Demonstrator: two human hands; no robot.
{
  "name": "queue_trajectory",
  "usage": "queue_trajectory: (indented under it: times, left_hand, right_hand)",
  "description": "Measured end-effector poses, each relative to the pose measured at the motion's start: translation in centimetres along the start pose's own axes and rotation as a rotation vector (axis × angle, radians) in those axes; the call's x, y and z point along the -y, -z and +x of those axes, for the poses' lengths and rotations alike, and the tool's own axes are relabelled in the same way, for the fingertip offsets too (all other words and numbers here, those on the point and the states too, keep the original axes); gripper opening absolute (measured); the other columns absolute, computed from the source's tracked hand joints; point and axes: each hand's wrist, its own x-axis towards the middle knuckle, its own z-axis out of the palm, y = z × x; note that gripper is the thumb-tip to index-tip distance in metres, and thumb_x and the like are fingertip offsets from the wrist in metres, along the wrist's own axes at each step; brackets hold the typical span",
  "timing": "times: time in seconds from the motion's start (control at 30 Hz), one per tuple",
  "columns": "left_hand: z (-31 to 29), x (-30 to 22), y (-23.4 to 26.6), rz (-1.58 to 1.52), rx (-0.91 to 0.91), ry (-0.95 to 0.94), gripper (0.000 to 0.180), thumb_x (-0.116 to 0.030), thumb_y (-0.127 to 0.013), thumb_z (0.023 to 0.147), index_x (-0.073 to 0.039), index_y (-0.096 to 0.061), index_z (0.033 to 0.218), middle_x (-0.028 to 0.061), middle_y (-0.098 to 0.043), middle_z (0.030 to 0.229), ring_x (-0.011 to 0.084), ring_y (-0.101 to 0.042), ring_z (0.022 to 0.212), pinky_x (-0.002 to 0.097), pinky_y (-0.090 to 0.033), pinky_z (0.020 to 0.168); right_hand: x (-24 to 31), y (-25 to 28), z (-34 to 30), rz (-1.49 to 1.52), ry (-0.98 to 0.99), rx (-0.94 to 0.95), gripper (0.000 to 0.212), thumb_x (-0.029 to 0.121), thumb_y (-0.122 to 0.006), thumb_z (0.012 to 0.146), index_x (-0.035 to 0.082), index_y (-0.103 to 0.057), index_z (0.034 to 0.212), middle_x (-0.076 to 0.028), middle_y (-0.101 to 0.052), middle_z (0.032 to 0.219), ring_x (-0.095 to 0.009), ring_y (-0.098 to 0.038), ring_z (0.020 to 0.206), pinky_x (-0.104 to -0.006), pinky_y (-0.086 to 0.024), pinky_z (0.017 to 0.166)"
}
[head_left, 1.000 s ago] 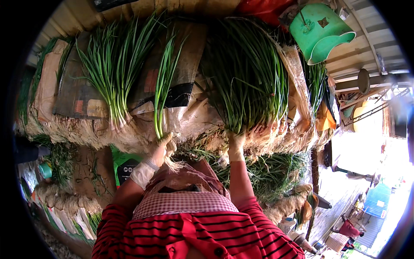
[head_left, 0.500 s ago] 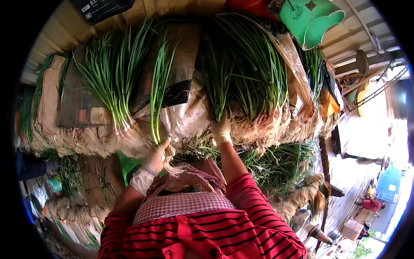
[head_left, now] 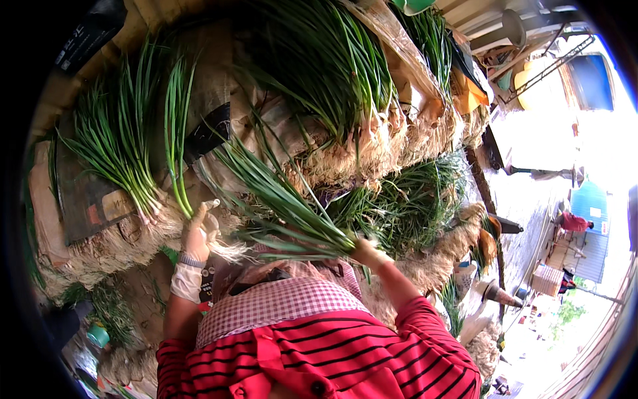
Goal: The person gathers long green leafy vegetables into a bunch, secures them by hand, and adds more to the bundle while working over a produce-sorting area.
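My left hand (head_left: 198,233), in a pale glove, is closed round the white lower ends of a few green onions (head_left: 177,136). Their leaves point away from me, and pale stringy roots trail out beside my fingers. In front of my chest my right hand (head_left: 369,255), slightly blurred, grips a thicker bunch of green onion leaves (head_left: 286,206) by one end. Those leaves fan out to the left toward my left hand. Left of the left hand's stalks lies a spread bunch of green onions (head_left: 126,146), and a large dark green pile (head_left: 325,73) lies at the far middle.
A thick mat of roots (head_left: 379,149) edges the raised stack. Black-and-brown sheeting (head_left: 212,133) lies between the bunches. More loose greens (head_left: 405,206) sit lower, at the right. A metal stand (head_left: 545,73) is at the far right, and a person in red (head_left: 573,222) is in the distance.
My right hand has drawn a bunch out of the far pile, back toward me and to the right. My left hand still holds its stalks. The whole view has turned and shifted.
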Motion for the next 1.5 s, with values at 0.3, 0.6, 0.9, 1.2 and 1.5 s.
queue_trajectory:
  times: [0.3, 0.6, 0.9, 1.2, 1.5]
  left_hand:
    - [-0.8, -0.1, -3.8, -0.023, 0.119, -0.097, 0.033, -0.042, -0.056, 0.081, -0.010, -0.054, 0.072, 0.0008, -0.055, 0.056, 0.0088, -0.047, 0.039, 0.0213, -0.038, 0.036]
    - [-2.0, 2.5, -12.2, -0.122, 0.160, -0.246, 0.039, -0.041, -0.051, 0.085, -0.004, -0.058, 0.078, 0.0021, -0.052, 0.053, 0.0079, -0.043, 0.042, 0.0201, -0.028, 0.037]
    - [-1.8, 2.8, -12.0, -0.213, 0.004, -0.066, 0.029, -0.035, -0.058, 0.082, -0.006, -0.061, 0.082, 0.0002, -0.054, 0.056, 0.0072, -0.046, 0.045, 0.0192, -0.031, 0.040]
    - [1.2, 2.7, -12.9, -0.170, 0.237, 0.022, 0.037, -0.033, -0.065, 0.077, -0.006, -0.057, 0.100, -0.0008, -0.060, 0.077, 0.0057, -0.051, 0.053, 0.0174, -0.042, 0.044]
    - [1.3, 1.3, -8.9, -0.291, 0.264, -0.120, 0.018, -0.021, -0.057, 0.083, -0.004, -0.057, 0.088, 0.0088, -0.061, 0.082, 0.0128, -0.053, 0.051, 0.0265, -0.043, 0.038]
  right_hand:
    - [-17.2, 5.2, -14.7, 0.596, -1.218, -0.676, 0.045, 0.014, -0.062, 0.072, 0.011, -0.049, 0.115, -0.015, -0.046, 0.119, -0.031, -0.050, 0.104, -0.0405, -0.045, 0.084]
    - [-18.9, 32.6, -4.9, 1.435, -0.294, -1.133, 0.032, 0.010, -0.066, 0.073, 0.006, -0.053, 0.103, -0.004, -0.056, 0.085, -0.010, -0.053, 0.074, -0.0233, -0.048, 0.071]
    - [-18.3, 34.4, 0.1, 1.586, -0.070, -0.943, 0.015, 0.013, -0.062, 0.076, 0.002, -0.056, 0.084, -0.005, -0.056, 0.065, -0.012, -0.049, 0.058, -0.0254, -0.044, 0.056]
    - [-8.7, 29.8, 6.4, 0.905, 0.436, -0.941, 0.018, 0.018, -0.049, 0.086, 0.007, -0.054, 0.101, -0.007, -0.058, 0.101, -0.017, -0.053, 0.094, -0.0295, -0.044, 0.078]
    - [-12.3, 24.1, 5.4, 0.258, 0.117, -0.159, 0.037, 0.019, -0.059, 0.080, 0.012, -0.052, 0.116, -0.012, -0.053, 0.115, -0.021, -0.057, 0.094, -0.0262, -0.050, 0.074]
